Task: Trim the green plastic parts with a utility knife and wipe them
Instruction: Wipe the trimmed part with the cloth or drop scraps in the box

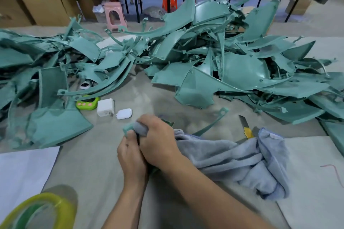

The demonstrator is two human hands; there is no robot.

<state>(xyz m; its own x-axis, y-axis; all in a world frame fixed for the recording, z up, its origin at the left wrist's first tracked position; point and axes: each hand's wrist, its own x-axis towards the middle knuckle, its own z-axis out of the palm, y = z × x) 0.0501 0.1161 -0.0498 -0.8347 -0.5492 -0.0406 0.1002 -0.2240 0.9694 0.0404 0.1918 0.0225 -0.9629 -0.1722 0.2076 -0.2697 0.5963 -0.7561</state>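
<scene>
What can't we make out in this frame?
Head view:
- Thin green plastic part: mostly hidden by left hand, right hand and grey towel cloth.
- Yellow utility knife: rear end under the cloth.
- Yellow-green tape roll: blurred, cut off by bottom edge.

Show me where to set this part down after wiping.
Bare table lies between the white charger and the right heap, and between the white sheet and the left hand. Crowded: the left heap, and the cloth and utility knife on the right.

the knife [246, 126] lies right of both hands, touching the cloth [242, 158], piled parts [242, 72] behind.
</scene>
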